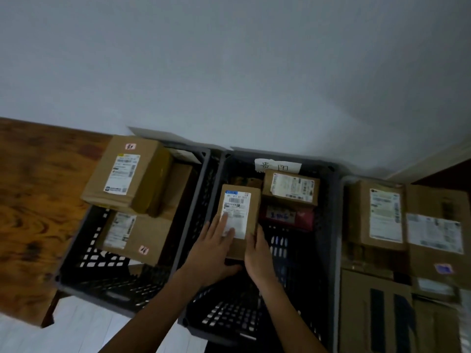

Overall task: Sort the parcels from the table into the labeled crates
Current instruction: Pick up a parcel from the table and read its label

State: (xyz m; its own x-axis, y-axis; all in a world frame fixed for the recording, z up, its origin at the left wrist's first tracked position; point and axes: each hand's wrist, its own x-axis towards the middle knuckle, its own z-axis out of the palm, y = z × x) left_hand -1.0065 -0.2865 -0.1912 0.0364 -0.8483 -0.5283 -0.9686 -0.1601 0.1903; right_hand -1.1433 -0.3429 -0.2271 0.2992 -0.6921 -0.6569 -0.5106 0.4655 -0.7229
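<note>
A small brown parcel (240, 207) with a white shipping label hangs over the middle dark crate (328, 225). My left hand (212, 253) grips it, with fingers flat on the label and the thumb under its near end. My right hand (258, 261) grips its right edge. Behind it, at the crate's far end, lie another labelled box (291, 188) and a dark red parcel (288, 216). A white handwritten paper label (277, 166) is stuck to the crate's far wall.
The left crate (76, 250) holds two labelled brown boxes, the top box (127, 174) sticking above the rim. On the right, several cardboard boxes (382, 215) fill a third container. A wooden table (33, 200) is at the left, with a white wall behind.
</note>
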